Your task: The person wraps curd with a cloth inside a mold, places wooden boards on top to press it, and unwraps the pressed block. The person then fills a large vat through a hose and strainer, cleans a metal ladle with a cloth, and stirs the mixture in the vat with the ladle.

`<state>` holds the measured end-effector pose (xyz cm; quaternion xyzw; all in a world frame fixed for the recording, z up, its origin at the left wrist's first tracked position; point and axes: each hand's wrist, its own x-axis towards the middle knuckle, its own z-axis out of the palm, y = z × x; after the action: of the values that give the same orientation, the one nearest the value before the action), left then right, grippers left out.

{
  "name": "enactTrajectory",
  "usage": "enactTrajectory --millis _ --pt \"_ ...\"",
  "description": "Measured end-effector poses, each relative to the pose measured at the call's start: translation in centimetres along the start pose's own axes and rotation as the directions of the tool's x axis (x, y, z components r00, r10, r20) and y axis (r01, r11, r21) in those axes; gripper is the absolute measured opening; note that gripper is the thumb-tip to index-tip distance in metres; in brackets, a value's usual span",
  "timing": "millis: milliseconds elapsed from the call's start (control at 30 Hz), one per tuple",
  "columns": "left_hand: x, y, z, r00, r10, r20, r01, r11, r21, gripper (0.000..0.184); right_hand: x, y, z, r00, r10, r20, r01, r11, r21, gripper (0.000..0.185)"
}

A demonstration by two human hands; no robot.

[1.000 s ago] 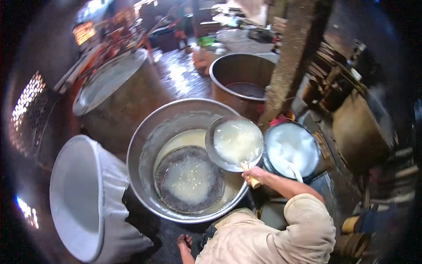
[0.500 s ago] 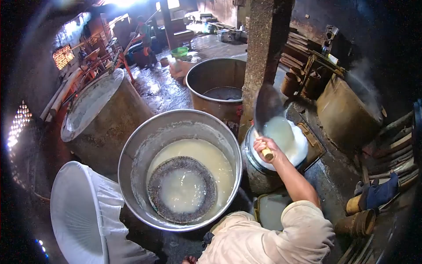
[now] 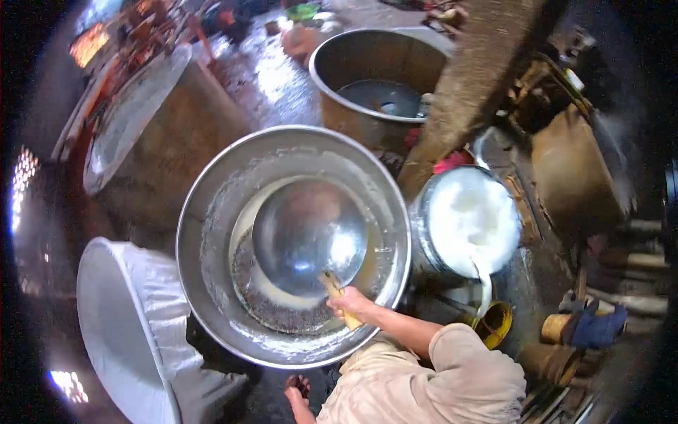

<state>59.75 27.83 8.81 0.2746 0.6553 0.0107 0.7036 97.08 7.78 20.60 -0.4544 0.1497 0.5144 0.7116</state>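
My right hand (image 3: 347, 304) is closed round the wooden handle of a large metal scoop (image 3: 309, 237), which hangs over the big metal tub (image 3: 205, 311). The scoop's shiny bowl hides much of the pale liquid and of the dark round strainer (image 3: 272, 314) in the tub. Low in the view, my left hand (image 3: 296, 385) hangs beside my body near the tub's lower rim, with its fingers curled; whether it holds anything is hidden. Right of the tub stands a container filled with white foamy liquid (image 3: 472, 219), and white liquid runs over its near edge.
A cloth-covered basket (image 3: 120, 318) stands at the left, with a tilted large vat (image 3: 169, 120) behind it. Another metal vat (image 3: 381, 71) and a thick post (image 3: 480, 78) are beyond the tub. A yellow bucket (image 3: 494, 326) sits at the lower right.
The scoop first moved from the tub to the foamy container and tipped out liquid there. Now it is back over the tub with my right hand. White liquid now overflows the container's edge.
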Motion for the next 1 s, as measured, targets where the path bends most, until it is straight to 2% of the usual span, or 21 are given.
enactTrajectory --millis 33,100,133,167,200,233,267,300,333,400,433,533,567,633,667,733,800,867,933,967,1000 --pt "-0.8 0.0 0.3 0.997 0.073 -0.029 -0.072 0.996 0.044 0.021 2.0 1.2 -0.6 0.999 0.046 0.025 -0.045 0.999 -0.02 0.014" --pt "-4.8 1.2 1.9 0.973 0.14 -0.182 -0.129 0.989 0.069 0.019 7.0 2.9 -2.6 0.97 0.17 -0.174 -0.228 0.884 -0.408 0.017" --pt "-6.4 1.1 1.8 0.959 0.129 -0.252 -0.13 0.991 0.011 0.019 11.4 3.8 -6.0 0.987 0.121 -0.107 -0.159 0.621 -0.768 0.021" --pt "-8.0 0.7 1.3 0.944 0.155 -0.29 -0.17 0.985 -0.025 0.02 15.2 5.3 -7.8 0.977 0.009 -0.211 -0.187 0.504 -0.843 0.023" --pt "-9.3 0.1 1.0 0.928 0.183 -0.325 -0.212 0.976 -0.058 0.022 15.4 0.0 -4.6 0.936 -0.066 -0.347 -0.326 0.215 -0.921 0.025" --pt "-10.5 -0.8 0.5 0.916 0.158 -0.369 -0.198 0.977 -0.074 0.025 17.6 -3.8 -4.4 0.965 0.089 -0.245 -0.26 0.241 -0.935 0.044" --pt "-11.6 -1.6 0.3 0.898 0.137 -0.417 -0.198 0.974 -0.108 0.025 28.1 0.2 -10.5 0.977 -0.09 -0.192 -0.2 -0.085 -0.976 0.043" --pt "-12.6 -2.6 0.1 0.883 0.072 -0.463 -0.136 0.985 -0.105 0.025 29.0 -4.9 -9.4 0.992 -0.011 -0.124 -0.125 -0.126 -0.984 0.029" --pt "-13.4 -3.7 0.0 0.867 0.006 -0.498 -0.066 0.993 -0.103 0.026 30.3 -5.9 -9.1 0.896 -0.432 0.105 0.06 -0.115 -0.992 0.028" --pt "-14.7 -6.5 -0.2 0.832 -0.082 -0.549 0.005 0.99 -0.14 0.027 34.6 -10.1 -7.9 0.888 -0.436 0.148 0.03 -0.265 -0.964 0.048" --pt "-15.3 -7.9 -0.2 0.827 -0.142 -0.544 0.067 0.986 -0.155 0.029 32.3 -13.8 -3.4 0.914 -0.39 0.109 -0.039 -0.351 -0.935 0.052" --pt "-17.1 -12.8 -0.6 0.819 -0.278 -0.502 0.172 0.953 -0.248 0.033 34.0 -16.6 -1.3 0.959 -0.282 0.033 -0.081 -0.384 -0.92 0.049" --pt "-20.2 -13.4 -0.3 0.961 -0.098 -0.258 0.05 0.981 -0.187 0.047 35.3 -15.7 -3.0 0.963 -0.268 0.036 -0.074 -0.39 -0.918 0.049" --pt "-21.8 -14.6 -0.1 0.952 -0.156 -0.263 0.096 0.969 -0.228 0.047 37.9 -12.2 -8.0 0.971 -0.214 0.105 -0.01 -0.476 -0.879 0.054" --pt "-22.3 -14.9 0.1 0.937 -0.206 -0.282 0.14 0.961 -0.239 0.048 37.1 -11.7 -7.1 0.995 -0.05 -0.089 -0.101 -0.338 -0.936 0.054" --pt "-23.1 -15.2 0.7 0.913 -0.277 -0.299 0.198 0.943 -0.268 0.05 35.2 -7.4 -9.1 0.979 0.126 -0.157 -0.136 -0.165 -0.977 0.054" --pt "-23.7 -15.6 1.1 0.902 -0.315 -0.296 0.224 0.926 -0.303 0.052 31.1 -4.3 -10.3 0.825 0.495 -0.271 -0.33 0.033 -0.943 0.052" --pt "-23.6 -16.2 1.2 0.9 -0.326 -0.289 0.228 0.918 -0.324 0.054 29.6 2.8 -15.1 0.772 0.632 -0.07 -0.351 0.331 -0.876 0.039" --pt "-22.9 -16.3 0.9 0.9 -0.332 -0.283 0.224 0.909 -0.352 0.057 28.4 10.1 -18.7 0.771 0.602 0.208 -0.277 0.611 -0.742 0.029" --pt "-22.3 -16.5 0.5 0.901 -0.333 -0.279 0.222 0.905 -0.363 0.058 27.1 11.1 -14.2 0.725 0.689 0.002 -0.532 0.562 -0.634 0.017" --pt "-21.5 -16.5 0.1 0.902 -0.337 -0.271 0.219 0.897 -0.384 0.059 25.9 12.5 -10.3 0.62 0.763 -0.183 -0.74 0.49 -0.462 0.012"
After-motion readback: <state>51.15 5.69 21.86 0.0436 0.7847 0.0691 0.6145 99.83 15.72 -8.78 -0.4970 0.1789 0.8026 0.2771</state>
